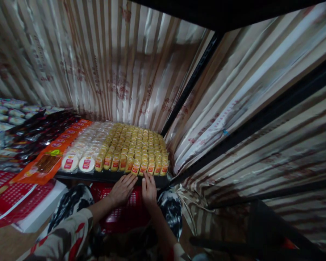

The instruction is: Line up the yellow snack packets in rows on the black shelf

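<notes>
Rows of small yellow wrapped snack cakes (136, 145) with red labels stand tightly packed on a dark shelf (97, 176). My left hand (122, 189) has its fingers stretched out, the tips at the lower front of the foremost cakes. Beside it, my right hand (149, 190) rests its extended fingertips against the bottom of the front packets, a little right of the left hand. Neither hand visibly grips a packet. Left of the yellow cakes are clear packets of round white cakes (86, 164) with pink labels.
An orange snack bag (47, 163) lies across the shelf, beside dark packets (40, 132) and white ones (5, 114). A red basket (126, 214) is below my hands, another red basket (13, 195) at left near a white box (40, 214). Black metal posts (192, 83) and striped curtains (119, 65) enclose the shelf.
</notes>
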Demonstrator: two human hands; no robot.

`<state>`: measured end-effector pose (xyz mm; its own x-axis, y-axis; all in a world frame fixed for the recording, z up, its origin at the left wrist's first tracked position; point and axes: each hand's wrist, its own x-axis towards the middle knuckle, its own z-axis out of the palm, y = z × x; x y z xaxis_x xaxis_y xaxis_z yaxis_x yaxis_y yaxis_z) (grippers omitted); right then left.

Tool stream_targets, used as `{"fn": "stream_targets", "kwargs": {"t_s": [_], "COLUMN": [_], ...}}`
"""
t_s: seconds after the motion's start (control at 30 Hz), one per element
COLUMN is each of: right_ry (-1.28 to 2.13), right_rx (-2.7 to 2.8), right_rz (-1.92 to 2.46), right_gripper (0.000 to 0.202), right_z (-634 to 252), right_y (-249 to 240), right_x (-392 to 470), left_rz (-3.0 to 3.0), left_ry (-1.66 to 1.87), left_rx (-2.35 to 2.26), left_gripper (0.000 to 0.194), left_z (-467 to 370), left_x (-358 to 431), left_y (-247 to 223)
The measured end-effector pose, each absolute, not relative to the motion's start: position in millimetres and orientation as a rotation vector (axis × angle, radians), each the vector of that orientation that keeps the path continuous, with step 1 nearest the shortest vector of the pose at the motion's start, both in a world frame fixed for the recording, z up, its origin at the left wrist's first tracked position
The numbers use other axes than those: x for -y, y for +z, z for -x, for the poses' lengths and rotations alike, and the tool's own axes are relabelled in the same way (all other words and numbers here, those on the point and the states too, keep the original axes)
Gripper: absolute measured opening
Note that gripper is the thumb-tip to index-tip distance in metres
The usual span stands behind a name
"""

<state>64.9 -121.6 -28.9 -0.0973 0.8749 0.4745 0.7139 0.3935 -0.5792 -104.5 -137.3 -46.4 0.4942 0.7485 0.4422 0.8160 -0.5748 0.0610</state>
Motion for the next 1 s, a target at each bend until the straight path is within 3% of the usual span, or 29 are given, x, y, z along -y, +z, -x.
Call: {"fn": "stream_targets", "kwargs": {"t_s": [0.57, 1.0], "right_ry": [0.163, 0.107], "right_rx": [2.017, 1.948], "right_rz": [1.362, 1.320], "right_gripper": [0.042, 0.041], "right_z": [-39, -33], "right_y": [-21, -22], "right_x": [129, 140], "left_rz": [2.489, 2.535], "left_ry": [-0.941, -0.884], "left_rx": [1.613, 1.574], "left_gripper": [0.041, 0.037], "left_z": [112, 131], "left_x": [134, 145], "left_y": [-30, -22]}}
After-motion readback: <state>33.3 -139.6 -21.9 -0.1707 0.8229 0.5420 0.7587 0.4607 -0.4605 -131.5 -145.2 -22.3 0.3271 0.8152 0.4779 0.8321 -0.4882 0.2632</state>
